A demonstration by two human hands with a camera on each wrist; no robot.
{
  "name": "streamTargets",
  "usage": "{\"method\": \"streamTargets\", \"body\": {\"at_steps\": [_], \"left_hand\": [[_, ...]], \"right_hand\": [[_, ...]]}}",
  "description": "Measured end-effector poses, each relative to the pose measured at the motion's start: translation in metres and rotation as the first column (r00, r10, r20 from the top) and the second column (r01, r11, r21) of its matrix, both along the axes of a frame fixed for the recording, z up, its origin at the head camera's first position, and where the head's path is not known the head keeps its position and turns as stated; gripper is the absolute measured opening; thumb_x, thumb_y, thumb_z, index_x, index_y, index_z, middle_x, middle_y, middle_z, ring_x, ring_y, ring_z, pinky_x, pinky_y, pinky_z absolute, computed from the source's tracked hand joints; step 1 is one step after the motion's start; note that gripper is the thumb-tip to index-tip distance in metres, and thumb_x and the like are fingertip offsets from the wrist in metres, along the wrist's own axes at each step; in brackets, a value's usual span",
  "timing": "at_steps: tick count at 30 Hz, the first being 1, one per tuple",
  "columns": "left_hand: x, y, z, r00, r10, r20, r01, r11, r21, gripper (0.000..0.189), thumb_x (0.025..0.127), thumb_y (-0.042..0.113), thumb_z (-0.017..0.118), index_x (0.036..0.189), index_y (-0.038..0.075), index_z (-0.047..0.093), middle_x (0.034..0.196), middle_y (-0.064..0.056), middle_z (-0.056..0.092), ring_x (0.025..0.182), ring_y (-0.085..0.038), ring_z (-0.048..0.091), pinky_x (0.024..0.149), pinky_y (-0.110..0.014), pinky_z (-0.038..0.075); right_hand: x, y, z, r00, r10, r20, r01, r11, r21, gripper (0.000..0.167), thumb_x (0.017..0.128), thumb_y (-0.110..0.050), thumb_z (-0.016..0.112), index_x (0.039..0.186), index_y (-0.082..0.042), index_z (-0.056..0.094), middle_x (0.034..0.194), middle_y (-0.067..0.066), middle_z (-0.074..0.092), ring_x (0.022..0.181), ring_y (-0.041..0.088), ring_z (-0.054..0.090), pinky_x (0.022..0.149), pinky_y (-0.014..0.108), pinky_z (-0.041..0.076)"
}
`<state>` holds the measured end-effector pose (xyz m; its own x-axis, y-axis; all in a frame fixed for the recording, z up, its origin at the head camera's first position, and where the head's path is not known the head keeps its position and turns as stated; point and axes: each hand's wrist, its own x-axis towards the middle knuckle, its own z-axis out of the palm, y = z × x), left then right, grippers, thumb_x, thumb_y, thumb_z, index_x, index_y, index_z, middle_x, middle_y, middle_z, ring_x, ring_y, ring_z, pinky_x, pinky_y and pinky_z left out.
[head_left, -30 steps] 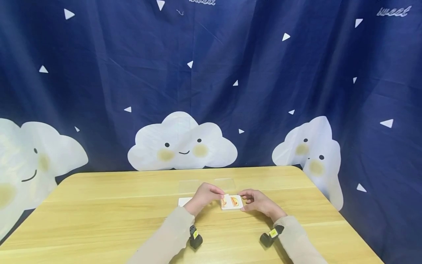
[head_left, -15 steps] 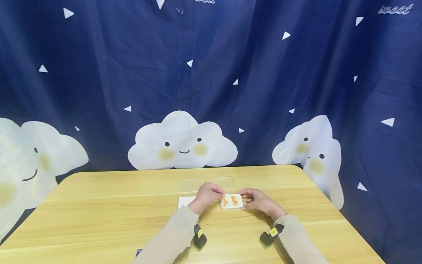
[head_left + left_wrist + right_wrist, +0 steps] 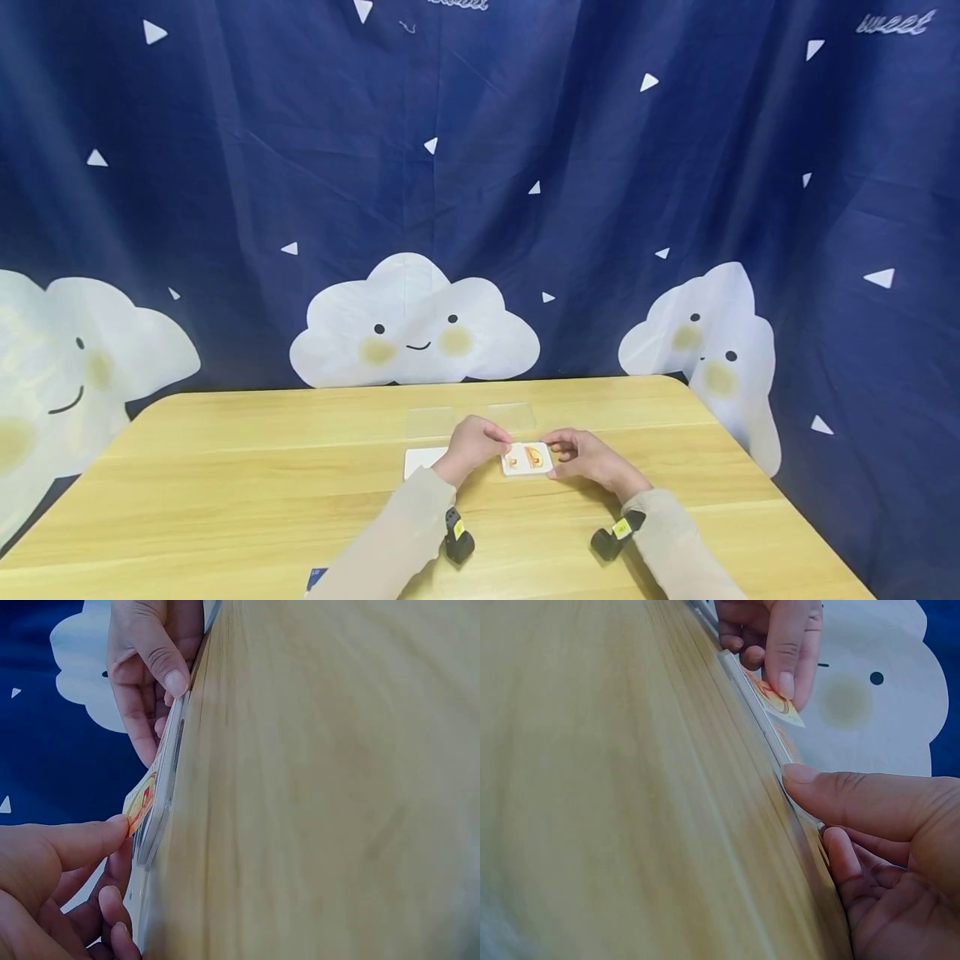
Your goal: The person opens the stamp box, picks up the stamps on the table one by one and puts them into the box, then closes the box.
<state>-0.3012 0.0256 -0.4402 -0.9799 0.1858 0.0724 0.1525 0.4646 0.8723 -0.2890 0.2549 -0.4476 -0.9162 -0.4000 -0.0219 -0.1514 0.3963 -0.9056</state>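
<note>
A flat, white-bordered rectangular plate (image 3: pixel 528 469) with an orange and yellow printed picture lies on the table between both hands. My left hand (image 3: pixel 477 446) pinches a small thin piece with an orange print (image 3: pixel 141 808), like paper or a sticker, between thumb and finger. That piece tilts up over the left part of the plate, as the right wrist view shows too. At the plate's right end, my right hand (image 3: pixel 596 462) grips the edge, thumb (image 3: pixel 832 791) on the near side and fingers on the far side.
A white rectangular piece (image 3: pixel 422 459) lies left of the plate, partly behind the left hand. Two clear rectangular sheets (image 3: pixel 430 422) lie farther back on the wooden table (image 3: pixel 225 492). A dark blue corner (image 3: pixel 316 576) shows beside the left sleeve. A blue curtain hangs behind.
The left forearm and wrist have swung slightly right, uncovering the blue corner. The pinched piece's raised edge has come down closer to the plate. My right hand stays in place.
</note>
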Motion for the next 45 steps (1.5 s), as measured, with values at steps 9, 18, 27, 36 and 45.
{"method": "streamTargets", "body": {"at_steps": [9,18,27,36,45], "left_hand": [[-0.001,0.000,0.000,1.000,0.004,-0.001,-0.004,1.000,-0.028,0.004,0.072,0.005,0.076,0.076,0.006,0.074,0.075,-0.002,0.071,0.076,-0.012,0.059,0.074,-0.030,0.046],[0.001,0.001,-0.001,1.000,0.008,0.004,-0.008,0.999,-0.050,0.005,0.071,0.004,0.077,0.075,0.006,0.074,0.073,-0.001,0.071,0.075,-0.013,0.060,0.077,-0.033,0.046],[0.003,0.001,-0.001,1.000,0.009,0.004,-0.009,1.000,-0.027,0.005,0.073,0.005,0.077,0.076,0.007,0.074,0.073,-0.001,0.071,0.075,-0.013,0.060,0.079,-0.036,0.046],[0.002,-0.003,-0.003,1.000,-0.003,-0.016,0.003,1.000,-0.001,0.004,0.073,0.006,0.077,0.076,0.007,0.075,0.075,-0.002,0.071,0.077,-0.014,0.061,0.082,-0.037,0.046],[0.004,-0.016,0.006,1.000,-0.019,0.002,0.019,0.998,0.059,0.009,0.075,0.005,0.074,0.084,0.006,0.075,0.086,-0.005,0.071,0.081,-0.016,0.061,0.075,-0.033,0.049]], "right_hand": [[0.001,-0.001,0.001,1.000,-0.009,0.006,0.009,1.000,0.001,0.056,0.071,0.000,0.077,0.122,0.007,0.054,0.114,0.016,0.058,0.101,0.024,0.052,0.086,0.033,0.042],[0.004,-0.003,0.003,1.000,-0.006,0.002,0.006,1.000,0.004,0.055,0.072,0.001,0.077,0.122,0.007,0.054,0.116,0.019,0.058,0.103,0.026,0.052,0.087,0.034,0.042],[0.003,-0.003,0.001,1.000,-0.005,-0.006,0.005,1.000,0.008,0.054,0.072,0.001,0.077,0.120,0.007,0.055,0.115,0.017,0.058,0.103,0.025,0.052,0.087,0.035,0.043],[0.002,-0.003,0.001,1.000,-0.009,-0.002,0.009,1.000,0.000,0.054,0.071,0.001,0.077,0.120,0.007,0.055,0.115,0.017,0.058,0.102,0.024,0.052,0.088,0.035,0.043],[0.002,-0.002,-0.001,1.000,-0.017,0.002,0.017,1.000,-0.009,0.055,0.070,0.003,0.077,0.120,0.008,0.055,0.113,0.018,0.059,0.099,0.023,0.052,0.086,0.034,0.042]]}}
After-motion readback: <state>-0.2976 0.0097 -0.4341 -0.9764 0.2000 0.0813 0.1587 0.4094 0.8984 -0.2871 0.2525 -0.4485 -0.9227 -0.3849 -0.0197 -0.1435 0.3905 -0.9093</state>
